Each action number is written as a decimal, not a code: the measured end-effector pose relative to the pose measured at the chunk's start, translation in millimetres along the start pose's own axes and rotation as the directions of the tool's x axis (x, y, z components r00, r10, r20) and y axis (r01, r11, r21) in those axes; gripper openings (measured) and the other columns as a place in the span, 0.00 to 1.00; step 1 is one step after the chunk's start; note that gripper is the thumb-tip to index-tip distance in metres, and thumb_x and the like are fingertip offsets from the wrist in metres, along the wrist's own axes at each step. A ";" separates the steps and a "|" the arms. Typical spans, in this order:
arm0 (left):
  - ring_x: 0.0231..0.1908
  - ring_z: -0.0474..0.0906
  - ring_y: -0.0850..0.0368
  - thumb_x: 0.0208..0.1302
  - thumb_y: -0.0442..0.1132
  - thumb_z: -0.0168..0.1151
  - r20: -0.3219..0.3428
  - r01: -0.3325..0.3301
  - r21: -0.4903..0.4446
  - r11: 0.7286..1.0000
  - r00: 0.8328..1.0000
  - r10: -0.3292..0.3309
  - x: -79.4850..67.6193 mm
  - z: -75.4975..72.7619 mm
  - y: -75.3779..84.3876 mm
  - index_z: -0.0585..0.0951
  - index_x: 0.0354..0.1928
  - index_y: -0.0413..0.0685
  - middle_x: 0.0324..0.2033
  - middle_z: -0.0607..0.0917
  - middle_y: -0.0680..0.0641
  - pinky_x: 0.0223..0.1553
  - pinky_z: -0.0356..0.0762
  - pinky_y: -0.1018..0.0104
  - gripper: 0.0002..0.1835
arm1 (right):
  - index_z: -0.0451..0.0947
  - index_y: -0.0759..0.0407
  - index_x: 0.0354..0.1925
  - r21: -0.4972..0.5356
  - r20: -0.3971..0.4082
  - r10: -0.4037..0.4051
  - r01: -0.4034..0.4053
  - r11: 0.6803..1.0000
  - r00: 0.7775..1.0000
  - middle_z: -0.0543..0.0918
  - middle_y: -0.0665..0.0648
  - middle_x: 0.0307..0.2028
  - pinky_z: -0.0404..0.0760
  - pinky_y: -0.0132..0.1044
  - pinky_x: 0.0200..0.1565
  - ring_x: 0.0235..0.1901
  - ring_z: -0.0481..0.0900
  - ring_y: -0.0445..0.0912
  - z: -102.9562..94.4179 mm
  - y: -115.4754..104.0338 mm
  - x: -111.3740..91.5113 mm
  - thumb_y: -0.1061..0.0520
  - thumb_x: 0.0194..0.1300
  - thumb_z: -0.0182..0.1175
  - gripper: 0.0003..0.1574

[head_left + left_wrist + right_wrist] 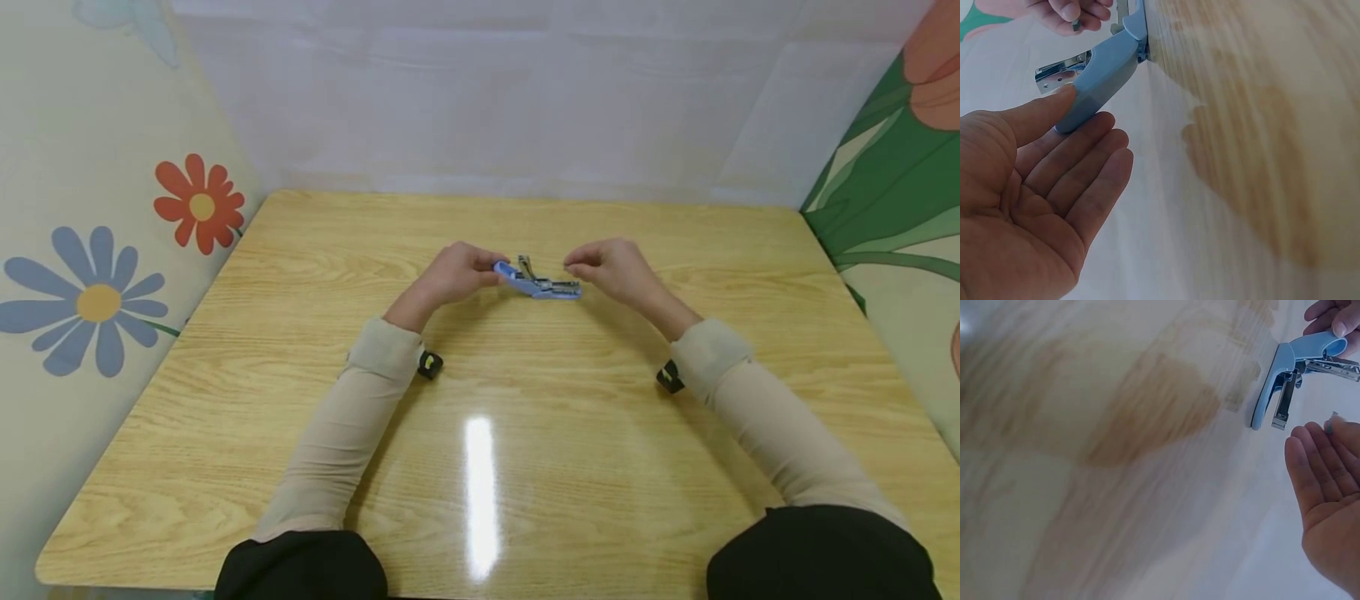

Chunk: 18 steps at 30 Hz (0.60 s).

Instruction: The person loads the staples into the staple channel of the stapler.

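A light blue stapler [525, 287] lies opened out on the table, its base down and its upper part tilted up to the left. My left hand [459, 273] pinches the raised end between thumb and fingers. In the left wrist view the metal magazine parts [1060, 76] stick out from the blue cover [1107, 72]. To the right of the stapler, my right hand [611, 265] is held just above the table. Its thumb and fingertip pinch a small grey metallic strip of staples [1329, 425], mostly hidden by the fingers. The metal tray [1284, 403] on the base lies bare beside it.
The wood-grain table [570, 467] runs back to a white cloth backdrop [487, 108]. Flower-painted panels [45, 433] stand along the sides. A black wrist device [430, 365] sits on the left wrist, another [670, 377] on the right.
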<state>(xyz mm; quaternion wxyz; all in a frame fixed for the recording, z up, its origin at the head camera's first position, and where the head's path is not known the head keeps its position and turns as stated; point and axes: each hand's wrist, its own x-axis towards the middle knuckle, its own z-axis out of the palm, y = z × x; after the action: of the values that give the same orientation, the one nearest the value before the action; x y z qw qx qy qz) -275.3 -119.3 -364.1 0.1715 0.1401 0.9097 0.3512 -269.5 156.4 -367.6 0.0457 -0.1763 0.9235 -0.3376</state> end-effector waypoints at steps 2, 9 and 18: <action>0.56 0.82 0.52 0.74 0.46 0.61 -0.001 -0.010 0.016 1.000 1.000 0.010 1.6 -1.5 1.7 0.78 0.68 0.57 0.60 0.85 0.47 0.50 0.79 0.57 0.23 | 0.86 0.61 0.53 -0.018 0.001 -0.010 0.010 1.000 1.000 0.88 0.62 0.51 0.82 0.49 0.55 0.52 0.86 0.55 -0.8 0.1 0.7 0.56 0.72 0.63 0.15; 0.53 0.82 0.54 0.74 0.46 0.61 -0.011 -0.038 0.046 0.998 0.999 0.038 5.8 -5.7 8.2 0.77 0.69 0.56 0.60 0.85 0.48 0.49 0.77 0.58 0.23 | 0.87 0.60 0.51 -0.047 -0.001 -0.020 0.020 0.999 1.000 0.89 0.61 0.50 0.82 0.48 0.54 0.50 0.87 0.54 -3.0 0.6 2.7 0.56 0.72 0.63 0.14; 0.35 0.76 0.54 0.73 0.45 0.62 -0.009 -0.006 0.014 1.000 1.000 0.006 -1.1 -0.2 4.3 0.77 0.68 0.54 0.59 0.86 0.47 0.31 0.68 0.66 0.24 | 0.87 0.59 0.52 -0.049 0.063 -0.005 0.009 0.999 0.998 0.89 0.60 0.50 0.82 0.45 0.50 0.47 0.87 0.51 9.4 2.8 -0.3 0.55 0.73 0.62 0.14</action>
<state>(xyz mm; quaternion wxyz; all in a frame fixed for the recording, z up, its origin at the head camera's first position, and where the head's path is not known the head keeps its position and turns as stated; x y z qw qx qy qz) -273.8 -116.8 -360.8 0.1655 0.1425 0.9126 0.3458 -268.1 152.8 -376.6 0.0689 -0.1911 0.9290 -0.3092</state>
